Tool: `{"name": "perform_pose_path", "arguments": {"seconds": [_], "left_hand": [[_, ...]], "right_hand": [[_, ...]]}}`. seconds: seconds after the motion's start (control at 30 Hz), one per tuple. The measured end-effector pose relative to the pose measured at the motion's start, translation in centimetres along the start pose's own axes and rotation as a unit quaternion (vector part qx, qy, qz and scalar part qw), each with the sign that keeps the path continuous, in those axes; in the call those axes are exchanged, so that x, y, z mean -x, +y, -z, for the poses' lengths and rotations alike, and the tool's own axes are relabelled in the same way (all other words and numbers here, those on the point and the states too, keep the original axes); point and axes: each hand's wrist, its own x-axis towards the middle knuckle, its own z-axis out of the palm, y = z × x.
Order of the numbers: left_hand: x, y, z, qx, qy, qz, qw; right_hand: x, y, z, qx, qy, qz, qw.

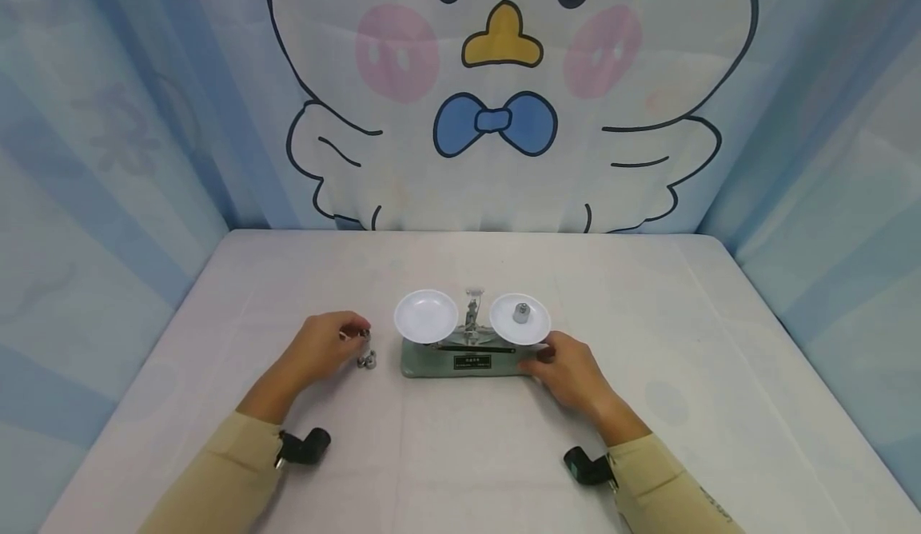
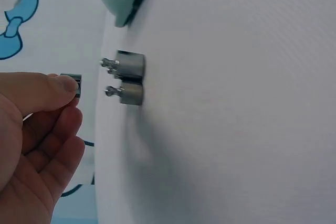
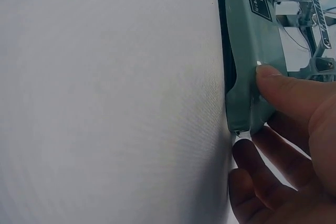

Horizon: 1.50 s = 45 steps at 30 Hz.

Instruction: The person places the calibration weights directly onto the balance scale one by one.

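A green balance scale (image 1: pixel 432 364) stands mid-table with two white pans. One metal weight (image 1: pixel 521 313) sits on its right pan (image 1: pixel 504 330); the left pan (image 1: pixel 426 316) is bare. My left hand (image 1: pixel 324 348), left of the scale, pinches a small metal weight (image 2: pixel 79 80) between thumb and fingers, above the table. Just below it, several knobbed cylindrical weights (image 2: pixel 130 66) stand close together on the tabletop. My right hand (image 1: pixel 572 370) holds the right end of the scale's base, thumb on the front face (image 3: pixel 247 85) and fingers round the end.
A white cloth (image 1: pixel 460 454) covers the table. Behind it hangs a curtain (image 1: pixel 496 182) printed with a cartoon bird, and blue-striped curtains (image 1: pixel 93 222) flank both sides. A black wrist camera (image 1: pixel 305 446) is strapped at each sleeve.
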Motion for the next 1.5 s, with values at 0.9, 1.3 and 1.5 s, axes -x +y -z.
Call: {"name": "perform_pose_path", "arguments": {"seconds": [0.9, 1.3, 1.5], "left_hand": [[-1.1, 8.6, 3.1, -0.012, 0.033, -0.115, 0.9927], [-1.7, 9.4, 2.5, -0.012, 0.009, -0.104, 0.9944], [-1.6, 9.5, 2.7, -0.017, 0.01, -0.1, 0.9948]], "right_hand": [[0.0, 0.1, -0.1, -0.007, 0.001, -0.001, 1.0], [0.0, 0.3, -0.3, -0.014, 0.002, 0.001, 0.9999], [0.0, 0.3, -0.2, -0.01, 0.005, 0.002, 0.9999]]}}
